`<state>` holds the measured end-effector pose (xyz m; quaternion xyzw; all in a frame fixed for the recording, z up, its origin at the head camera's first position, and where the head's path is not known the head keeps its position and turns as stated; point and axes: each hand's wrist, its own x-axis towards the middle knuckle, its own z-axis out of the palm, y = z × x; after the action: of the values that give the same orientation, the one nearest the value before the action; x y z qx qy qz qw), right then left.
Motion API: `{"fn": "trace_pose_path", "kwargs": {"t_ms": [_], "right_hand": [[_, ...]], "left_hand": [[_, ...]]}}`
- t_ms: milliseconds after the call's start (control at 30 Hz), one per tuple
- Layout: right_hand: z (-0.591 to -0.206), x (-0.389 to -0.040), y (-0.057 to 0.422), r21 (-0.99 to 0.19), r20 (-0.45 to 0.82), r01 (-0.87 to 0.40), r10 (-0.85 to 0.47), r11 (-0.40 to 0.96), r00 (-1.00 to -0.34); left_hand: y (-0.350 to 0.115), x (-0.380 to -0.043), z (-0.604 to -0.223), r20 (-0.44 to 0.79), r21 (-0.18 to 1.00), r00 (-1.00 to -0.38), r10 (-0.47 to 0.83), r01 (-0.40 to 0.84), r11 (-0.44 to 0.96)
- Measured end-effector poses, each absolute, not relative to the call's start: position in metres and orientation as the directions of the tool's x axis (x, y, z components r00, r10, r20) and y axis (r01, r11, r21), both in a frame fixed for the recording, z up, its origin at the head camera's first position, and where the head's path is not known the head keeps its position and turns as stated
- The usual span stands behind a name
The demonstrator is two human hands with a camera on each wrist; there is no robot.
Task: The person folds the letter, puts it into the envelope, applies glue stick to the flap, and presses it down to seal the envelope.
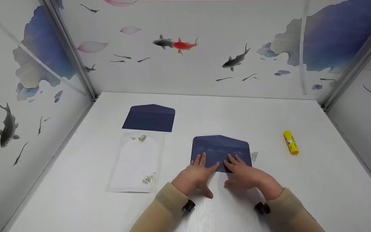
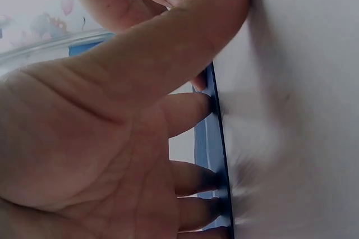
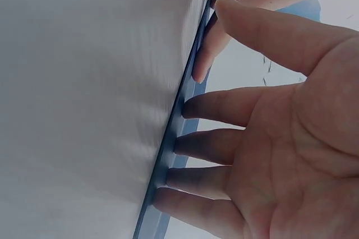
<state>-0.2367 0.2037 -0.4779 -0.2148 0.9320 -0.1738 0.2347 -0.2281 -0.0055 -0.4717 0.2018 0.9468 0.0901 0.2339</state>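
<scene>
Envelope (image 1: pixel 220 146): navy, seemingly paper, flat at the near middle of the worktop (image 1: pixel 230 117); broad and low, with rounded corners and a far edge rising to a blunt peak.
Left hand (image 1: pixel 194 177): fingers apart and nearly straight, tips pressing the envelope's left half, clamped on nothing; thumb off it, on the near side.
Right hand (image 1: pixel 245 177): fingers likewise apart, tips on the right half, curled round nothing.
Pressure: shared between both halves, probably so the thin piece lies flat and cannot twist.
Sheet (image 1: pixel 134 166): pale, with a translucent border and green leaf sprigs at top and lower right; it lies left of the envelope, print upward, seemingly laid aside for elbow room.
Second envelope (image 1: pixel 150 119): same navy, same peaked outline, just beyond the sheet, perhaps parked out of the way.
Glue stick (image 1: pixel 290 142): yellow cylinder lying on its side, well apart on the right, likely within easy reach.
Surface: white, smooth, faintly glossy; its firmness backs the pressing fingertips.
</scene>
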Motion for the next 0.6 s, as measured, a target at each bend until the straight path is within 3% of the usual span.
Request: {"fn": "trace_pose_path", "kwargs": {"t_ms": [133,233,433,600], "right_hand": [[-0.475,-0.244,0.213,-0.481,-0.313,-0.339,-0.520,0.808,-0.795],[-0.472,-0.255,0.225,-0.532,-0.222,-0.319,-0.493,0.784,-0.841],[-0.461,-0.285,0.265,-0.631,-0.081,-0.112,-0.208,0.768,-0.975],[-0.456,-0.306,0.314,-0.683,0.010,0.013,0.027,0.731,-1.000]], "left_hand": [[-0.006,-0.228,-0.470,-0.412,0.287,-0.802,0.433,0.337,0.897],[-0.007,-0.228,-0.471,-0.409,0.298,-0.800,0.439,0.338,0.893],[-0.004,-0.230,-0.473,-0.400,0.288,-0.808,0.432,0.337,0.896],[-0.002,-0.233,-0.475,-0.367,0.258,-0.817,0.445,0.370,0.892]]}}
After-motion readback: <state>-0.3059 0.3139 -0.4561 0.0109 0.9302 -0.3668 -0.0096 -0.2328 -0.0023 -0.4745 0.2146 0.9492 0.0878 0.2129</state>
